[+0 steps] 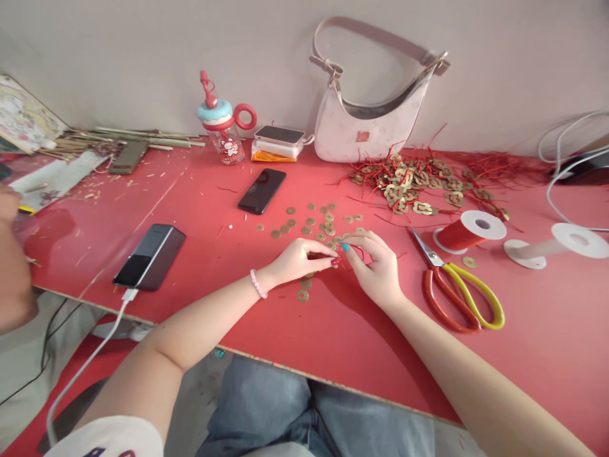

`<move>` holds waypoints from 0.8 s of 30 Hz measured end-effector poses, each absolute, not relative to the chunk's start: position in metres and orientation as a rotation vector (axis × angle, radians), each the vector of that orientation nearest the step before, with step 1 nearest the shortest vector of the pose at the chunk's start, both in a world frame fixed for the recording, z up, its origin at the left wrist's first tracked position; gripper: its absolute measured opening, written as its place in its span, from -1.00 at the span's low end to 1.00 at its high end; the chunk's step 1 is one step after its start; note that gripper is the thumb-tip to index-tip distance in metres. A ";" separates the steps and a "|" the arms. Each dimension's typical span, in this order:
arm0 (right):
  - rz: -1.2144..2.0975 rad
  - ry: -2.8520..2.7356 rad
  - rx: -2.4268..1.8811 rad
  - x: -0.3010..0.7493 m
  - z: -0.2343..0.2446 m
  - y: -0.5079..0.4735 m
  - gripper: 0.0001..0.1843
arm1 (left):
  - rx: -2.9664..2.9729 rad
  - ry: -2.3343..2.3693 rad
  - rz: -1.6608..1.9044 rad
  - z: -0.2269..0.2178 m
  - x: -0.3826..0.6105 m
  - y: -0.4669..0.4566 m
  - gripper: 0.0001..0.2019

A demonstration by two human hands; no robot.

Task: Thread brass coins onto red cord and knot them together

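Note:
My left hand [304, 257], with a pink bead bracelet [258, 284] at the wrist, is closed in a pinch over the table. Opposite it, the thumb and fingers of my right hand [373, 263] are also pinched together. A thin red string [362, 255] shows between the two hands, its ends partly hidden by my fingers. Whether a coin is also in my fingertips, I cannot tell. Loose brass coins with holes [309, 221] lie spread just beyond my hands, and a few more [303, 295] lie below my left hand.
Scissors [457, 289] and a red string spool [469, 231] lie at right, beside a nearly bare spool [554, 246]. Behind are a heap of string-tied coins [419, 181], a handbag [366, 127], a phone [262, 190] and a cup [226, 130]. Another person's arm [14, 266] is at left.

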State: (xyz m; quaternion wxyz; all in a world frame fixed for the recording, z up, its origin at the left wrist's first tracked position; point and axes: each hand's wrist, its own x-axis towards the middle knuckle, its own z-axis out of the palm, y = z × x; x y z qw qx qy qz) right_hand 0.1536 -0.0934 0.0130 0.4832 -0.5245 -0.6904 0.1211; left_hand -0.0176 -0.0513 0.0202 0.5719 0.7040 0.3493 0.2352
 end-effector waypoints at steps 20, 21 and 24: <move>0.280 -1.581 -1.372 0.157 0.013 -0.092 -0.90 | 1.996 0.658 0.728 0.020 -0.017 -0.052 -0.85; 0.284 -1.576 -1.374 0.157 0.013 -0.092 -0.90 | 1.989 0.668 0.726 0.020 -0.017 -0.052 -0.85; 0.293 -1.546 -1.386 0.157 0.015 -0.092 -0.91 | 1.960 0.706 0.710 0.022 -0.017 -0.053 -0.84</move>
